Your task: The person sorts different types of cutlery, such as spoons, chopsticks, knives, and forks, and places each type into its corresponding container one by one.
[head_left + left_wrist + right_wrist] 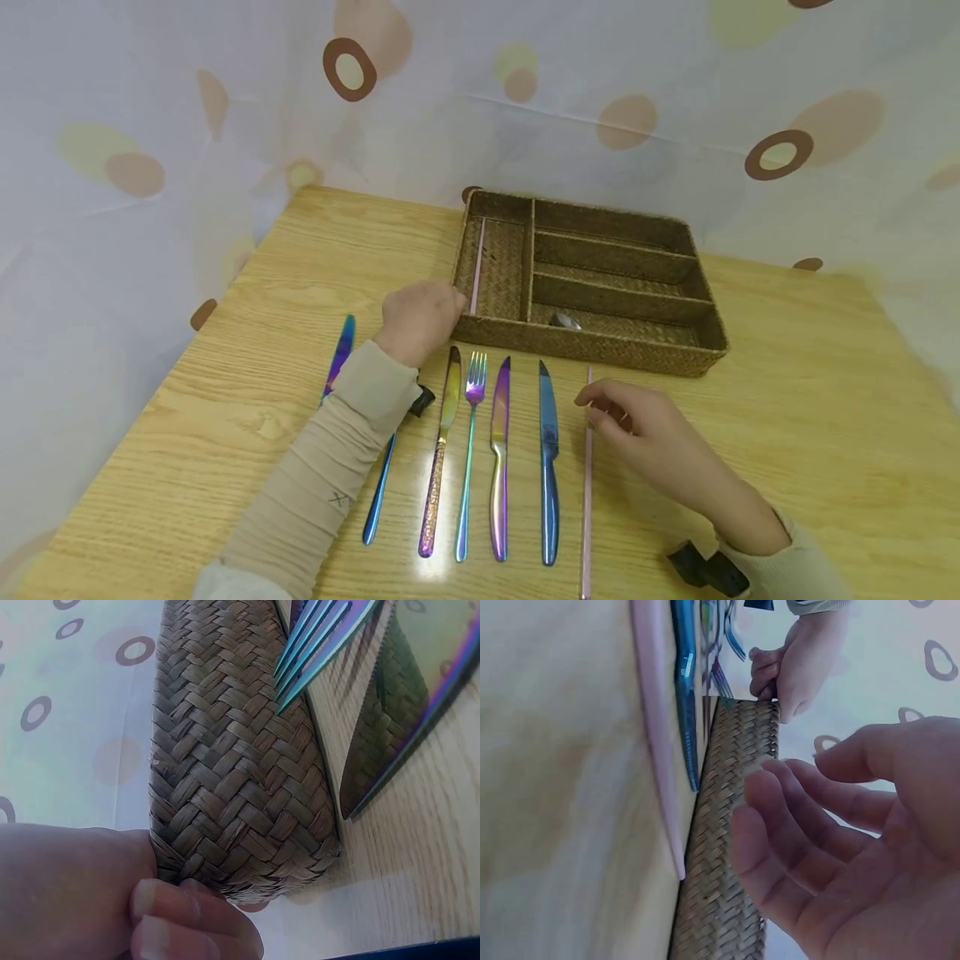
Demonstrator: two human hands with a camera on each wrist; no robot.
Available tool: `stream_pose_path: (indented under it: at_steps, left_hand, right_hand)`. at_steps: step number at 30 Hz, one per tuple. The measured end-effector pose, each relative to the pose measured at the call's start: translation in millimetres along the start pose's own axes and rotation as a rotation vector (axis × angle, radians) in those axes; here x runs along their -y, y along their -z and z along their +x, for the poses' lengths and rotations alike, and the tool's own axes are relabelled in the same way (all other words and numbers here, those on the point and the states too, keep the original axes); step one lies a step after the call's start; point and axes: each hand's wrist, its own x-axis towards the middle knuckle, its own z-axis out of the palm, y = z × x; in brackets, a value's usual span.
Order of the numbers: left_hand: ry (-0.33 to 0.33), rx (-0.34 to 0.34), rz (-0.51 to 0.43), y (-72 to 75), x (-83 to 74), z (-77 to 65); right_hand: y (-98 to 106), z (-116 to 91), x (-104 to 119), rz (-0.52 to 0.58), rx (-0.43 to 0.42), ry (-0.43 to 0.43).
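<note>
Left grip (422, 319) has its fingers curled round the near-left corner of the woven tray (592, 346), which sits at the far side of the table (810, 375). Right grip (636, 421) isn't holding anything: fingers loosely bent, thumb apart from them, hanging just over the pink stick (587, 500) on the table near the tray, not touching as far as I can tell.

Progress-wise, pretty early IMO. Inside there's a second pink stick (478, 265) in the left compartment and a silvery piece (566, 322), mostly hidden, in the near-right one. Sitting outside, going left from the pink stick: blue knife (550, 462), purple-gold knife (499, 458), rainbow fork (470, 450), patterned-handle knife (440, 452), a blue handle (378, 492) with its head hidden, and a blue-purple blade (341, 354) partly behind the sleeve (315, 483). So if everything's going in, most of it's left.
</note>
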Motion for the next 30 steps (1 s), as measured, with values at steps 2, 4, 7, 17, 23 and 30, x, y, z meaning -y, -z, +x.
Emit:
stream_pose_path:
  at_steps: [2, 4, 7, 17, 23, 30]
  left_hand:
    - [0.002, 0.007, 0.012, 0.3, 0.1, -0.2]
    - [-0.001, 0.018, 0.029, 0.6, -0.1, -0.4]
    - [-0.013, 0.032, 0.057, 1.1, -0.2, -0.7]
    - [-0.014, 0.023, 0.045, 1.1, -0.2, -0.2]
    - [-0.014, 0.033, 0.042, 2.6, 1.0, -0.6]
    - [0.009, 0.022, -0.024, 1.5, -0.1, 1.3]
  right_hand:
    - [-2, -6, -3, 0.002, 0.023, 0.002]
    - [-3, -12, -6, 0.017, 0.061, 0.013]
    - [-6, -20, -9, 0.033, 0.135, 0.038]
    - [-15, -28, -16, 0.092, 0.270, 0.048]
    - [-19, -25, -12, 0.043, 0.280, 0.032]
    - [-22, -22, -10, 0.006, 0.274, 0.000]
